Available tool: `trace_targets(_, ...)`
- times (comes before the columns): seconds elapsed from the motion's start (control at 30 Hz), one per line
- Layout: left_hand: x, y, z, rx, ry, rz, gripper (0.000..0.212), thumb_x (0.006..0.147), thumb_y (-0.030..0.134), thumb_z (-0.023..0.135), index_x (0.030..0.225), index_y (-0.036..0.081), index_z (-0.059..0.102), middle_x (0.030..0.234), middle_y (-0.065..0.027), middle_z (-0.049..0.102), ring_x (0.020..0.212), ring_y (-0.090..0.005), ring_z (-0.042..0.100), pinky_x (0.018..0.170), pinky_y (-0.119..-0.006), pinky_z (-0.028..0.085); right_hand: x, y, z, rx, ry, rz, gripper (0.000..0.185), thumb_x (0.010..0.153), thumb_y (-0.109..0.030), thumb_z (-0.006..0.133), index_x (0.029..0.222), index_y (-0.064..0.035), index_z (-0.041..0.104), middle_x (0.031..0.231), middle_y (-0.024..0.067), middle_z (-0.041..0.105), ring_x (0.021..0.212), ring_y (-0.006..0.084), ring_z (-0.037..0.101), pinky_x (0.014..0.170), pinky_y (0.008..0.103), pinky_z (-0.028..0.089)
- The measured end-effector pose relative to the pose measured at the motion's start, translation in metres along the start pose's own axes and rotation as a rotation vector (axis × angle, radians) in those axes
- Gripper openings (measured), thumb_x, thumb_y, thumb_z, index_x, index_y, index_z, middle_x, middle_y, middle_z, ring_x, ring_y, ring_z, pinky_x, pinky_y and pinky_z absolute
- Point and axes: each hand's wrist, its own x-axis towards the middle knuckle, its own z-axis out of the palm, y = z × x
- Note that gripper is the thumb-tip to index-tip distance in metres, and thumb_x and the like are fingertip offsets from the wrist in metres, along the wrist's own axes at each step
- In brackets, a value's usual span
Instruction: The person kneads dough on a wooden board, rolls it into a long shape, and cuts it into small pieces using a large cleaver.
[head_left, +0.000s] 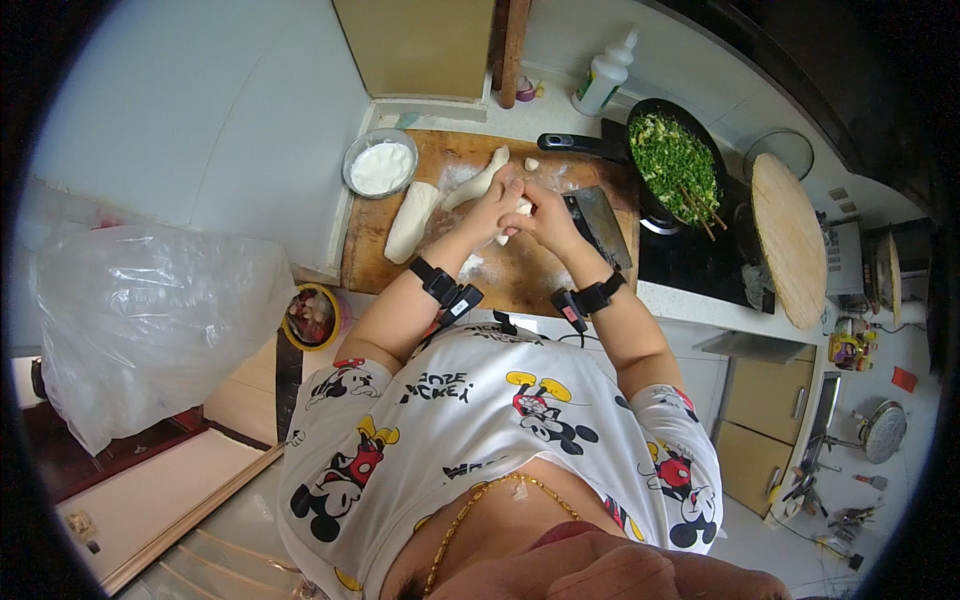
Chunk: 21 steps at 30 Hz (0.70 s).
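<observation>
My left hand (495, 202) and my right hand (551, 219) meet above a floured wooden cutting board (517, 289). Between their fingers they hold a piece of white dough (524, 205), mostly covered by the fingers. A long dough strip (474, 187) lies just beyond my left hand. Left of it rests a thick dough log (411, 223). One small dough lump (531, 163) sits near the board's far side. To the right of my right hand, a cleaver (600, 225) lies flat on the board.
A glass bowl (349, 174) of white flour stands at the board's far left corner. On the black cooktop (675, 259) sits a frying pan (643, 112) with chopped greens and chopsticks (699, 210). A round woven lid (787, 240) stands right of it. A white bottle (601, 81) is behind.
</observation>
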Motion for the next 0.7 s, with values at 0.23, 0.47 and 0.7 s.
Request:
trace_targets(0.23, -0.004, 0.009, 0.02, -0.186, 0.053, -0.012, 0.055, 0.099, 0.032, 0.047, 0.144, 0.012, 0.023, 0.083, -0.0035, 0.052, 0.053, -0.0071, 0.041, 0.044, -0.022, 0.035, -0.004, 0.002, 0.013, 0.079, 0.309, 0.046, 0.02, 0.08, -0.019, 0.071, 0.084, -0.0008, 0.063, 0.072, 0.0137, 0.061, 0.064, 0.0237, 0.061, 0.06, 0.0336, 0.047)
trace_targets(0.47, -0.012, 0.051, 0.015, 0.015, -0.043, 0.257, 0.046, 0.094, 0.005, 0.043, 0.138, 0.012, 0.035, 0.078, -0.0022, 0.052, 0.054, -0.0054, 0.041, 0.045, -0.02, 0.034, 0.003, 0.113, -0.01, -0.213, 0.505, 0.325, 0.021, 0.082, -0.021, 0.067, 0.092, -0.0033, 0.068, 0.085, 0.0245, 0.064, 0.079, 0.0399, 0.062, 0.069, 0.0399, 0.05)
trace_targets(0.7, 0.008, 0.009, -0.002, -0.381, 0.097, -0.147, 0.048, 0.1, 0.039, 0.037, 0.138, 0.01, 0.033, 0.085, -0.0049, 0.05, 0.063, -0.0141, 0.046, 0.059, -0.028, 0.044, 0.005, 0.131, -0.016, 0.123, 0.325, 0.404, 0.042, 0.079, -0.024, 0.072, 0.116, -0.0048, 0.062, 0.107, 0.0174, 0.063, 0.103, 0.033, 0.059, 0.086, 0.0364, 0.047)
